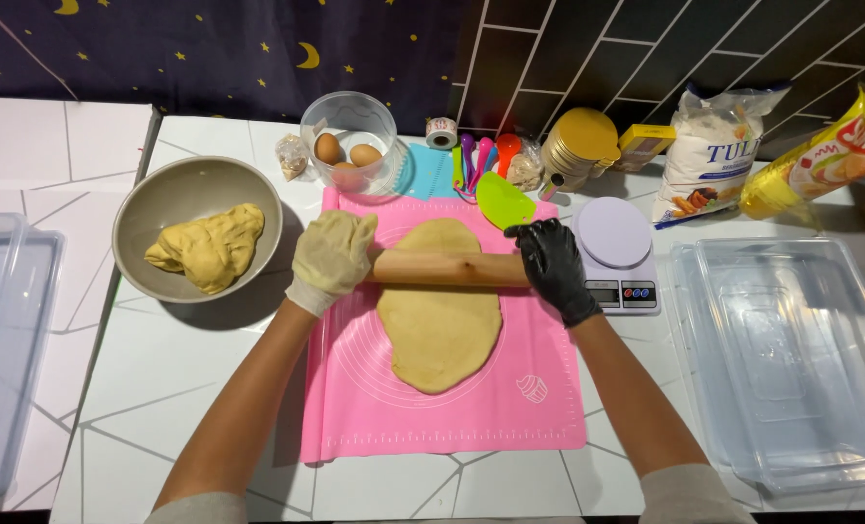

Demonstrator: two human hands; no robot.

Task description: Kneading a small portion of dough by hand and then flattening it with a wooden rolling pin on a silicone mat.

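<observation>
We judge the rolling abt halfway: one dough sheet (439,311) already lies flattened into a long oval on the pink mat (539,417), mid tabletop twd the near edge; its far end under the rolling pin (449,268) looks thicker, so more passes seem needed; a second lump of dough (209,247) sits unrolled in the grey bowl (141,209) nr the left edge. Our left hand (331,254), in a pale glove, is curled over the pin's left end; our right hand (554,264), black glove, wraps the right end; both closed on the pin, which lies crosswise on the dough's far part. The sheet is pale yellow, smooth, w/ uneven rounded edges, wider at the near end; no tears we can see.
</observation>
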